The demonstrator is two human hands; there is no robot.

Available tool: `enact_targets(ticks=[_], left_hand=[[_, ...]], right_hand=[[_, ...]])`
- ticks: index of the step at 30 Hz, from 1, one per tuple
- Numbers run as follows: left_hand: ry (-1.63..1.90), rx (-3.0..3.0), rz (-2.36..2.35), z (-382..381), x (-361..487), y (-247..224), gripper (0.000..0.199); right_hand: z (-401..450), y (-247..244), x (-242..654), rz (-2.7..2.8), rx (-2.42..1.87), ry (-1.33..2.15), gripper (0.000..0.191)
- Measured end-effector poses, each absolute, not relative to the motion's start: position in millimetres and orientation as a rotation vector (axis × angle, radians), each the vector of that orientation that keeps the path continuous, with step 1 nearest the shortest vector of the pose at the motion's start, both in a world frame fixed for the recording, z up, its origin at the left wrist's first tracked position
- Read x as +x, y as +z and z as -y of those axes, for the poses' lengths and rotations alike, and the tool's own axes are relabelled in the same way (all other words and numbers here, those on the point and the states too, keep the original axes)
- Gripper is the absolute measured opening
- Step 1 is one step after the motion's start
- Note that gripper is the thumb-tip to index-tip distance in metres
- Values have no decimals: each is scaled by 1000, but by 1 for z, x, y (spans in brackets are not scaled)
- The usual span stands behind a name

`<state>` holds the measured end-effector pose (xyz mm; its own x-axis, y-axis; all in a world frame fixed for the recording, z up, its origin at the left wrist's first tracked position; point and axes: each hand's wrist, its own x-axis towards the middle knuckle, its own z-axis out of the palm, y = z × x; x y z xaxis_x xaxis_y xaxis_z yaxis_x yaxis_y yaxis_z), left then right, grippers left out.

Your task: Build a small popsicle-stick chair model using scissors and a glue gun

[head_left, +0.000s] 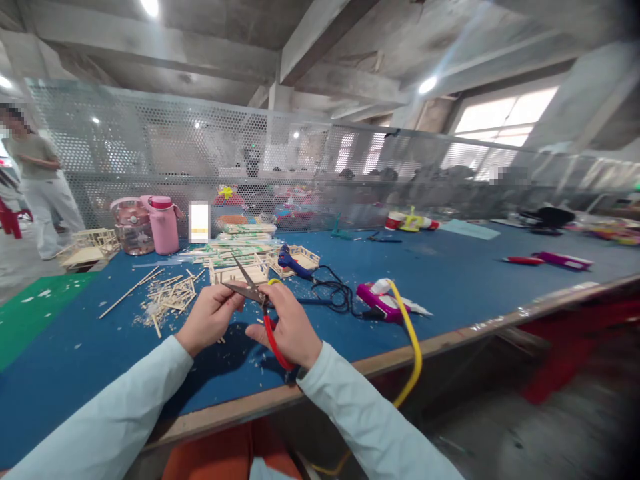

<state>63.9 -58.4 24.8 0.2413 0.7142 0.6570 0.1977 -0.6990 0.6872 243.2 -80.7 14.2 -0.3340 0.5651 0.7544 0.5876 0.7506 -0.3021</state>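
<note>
My right hand (289,323) is closed round a pair of scissors (271,337) with red handles, its blades parted and pointing up and left. My left hand (213,316) is pinched shut beside the lower blade; whatever lies between its fingertips is too small to make out. Just beyond the hands sit small frames of thin wooden sticks, one (235,272) partly behind the blades. A blue glue gun (296,263) leans on another stick frame (306,257). Left of my left hand lies a loose heap of short wooden sticks (173,293).
A pink bottle (164,227) and a clear jug (133,227) stand at the back left, near packs of sticks (240,243). A magenta power strip (383,301) with a yellow cable (411,340) lies to the right. Behind rises a perforated metal screen (165,143). A person (37,167) stands far left.
</note>
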Motion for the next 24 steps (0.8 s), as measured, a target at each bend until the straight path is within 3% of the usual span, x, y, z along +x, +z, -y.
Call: enact_targets(ticks=[24], left_hand=[[1540, 2061, -790, 62, 66, 30, 17]], right_hand=[[85, 21, 243, 2049, -870, -39, 60]])
